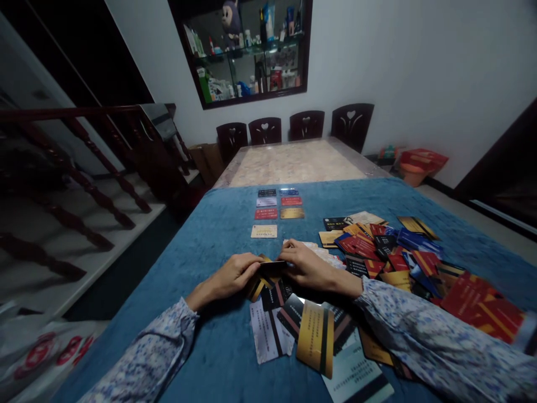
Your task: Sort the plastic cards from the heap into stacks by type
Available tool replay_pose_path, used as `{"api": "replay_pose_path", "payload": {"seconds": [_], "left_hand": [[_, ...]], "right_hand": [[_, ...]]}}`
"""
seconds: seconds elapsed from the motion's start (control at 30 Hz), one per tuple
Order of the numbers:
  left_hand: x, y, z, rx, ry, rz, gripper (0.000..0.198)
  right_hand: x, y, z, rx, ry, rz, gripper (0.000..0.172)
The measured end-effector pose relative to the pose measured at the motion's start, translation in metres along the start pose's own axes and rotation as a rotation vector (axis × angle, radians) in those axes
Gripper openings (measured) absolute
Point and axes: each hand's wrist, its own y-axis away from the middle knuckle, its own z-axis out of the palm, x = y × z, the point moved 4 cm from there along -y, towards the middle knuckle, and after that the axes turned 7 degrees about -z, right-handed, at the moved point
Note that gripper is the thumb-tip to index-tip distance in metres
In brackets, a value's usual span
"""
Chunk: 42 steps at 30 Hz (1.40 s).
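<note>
Between my two hands is a dark plastic card (272, 267), seen nearly edge-on and tilted up from the table. My left hand (235, 274) pinches its left end, and my right hand (308, 266) grips the right end. Below them lies a loose pile of cards: a gold card (315, 338), a silver-white card (268, 330) and several black ones. Pale cards show partly behind my right hand. Farther off, cards lie in two columns, with a cream card (264, 231) nearest me and a gold card (292, 213) in the right column.
A large heap of mixed cards (390, 252) spreads to the right, partly under my right forearm. A blue cloth (188, 246) covers the near table. Several dark chairs (306, 124) stand at the far end. White plastic bags (46, 352) are at the lower left, below the stair railing (84, 190).
</note>
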Motion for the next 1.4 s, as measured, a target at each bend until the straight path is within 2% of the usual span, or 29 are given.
{"api": "replay_pose_path", "payload": {"seconds": [0.17, 0.3, 0.6, 0.73, 1.0, 1.17, 1.27, 1.4], "left_hand": [[0.003, 0.001, -0.001, -0.001, -0.002, 0.001, 0.032], [0.009, -0.001, 0.002, 0.014, -0.047, 0.067, 0.032], [0.016, -0.005, 0.004, 0.259, -0.011, 0.124, 0.023], [0.015, -0.001, 0.003, 0.354, 0.082, 0.053, 0.019], [0.015, 0.004, 0.004, 0.413, 0.176, -0.082, 0.014], [0.008, 0.004, 0.009, 0.371, 0.405, -0.169, 0.009], [0.000, 0.003, 0.013, 0.358, 0.543, -0.215, 0.013], [-0.008, 0.001, 0.019, 0.347, 0.650, -0.212, 0.019]], "right_hand": [[-0.001, -0.001, -0.002, 0.022, -0.008, 0.031, 0.014], [-0.003, -0.002, -0.004, 0.063, 0.007, 0.030, 0.013], [-0.008, -0.002, -0.014, 0.231, 0.047, -0.082, 0.009], [-0.007, 0.000, -0.017, 0.292, 0.076, -0.090, 0.012], [-0.010, 0.000, -0.019, 0.296, 0.057, -0.095, 0.010], [-0.008, 0.000, -0.017, 0.265, 0.024, -0.069, 0.010], [-0.004, 0.002, -0.014, 0.255, -0.015, -0.010, 0.011], [0.002, 0.004, -0.012, 0.272, -0.051, 0.045, 0.014]]}}
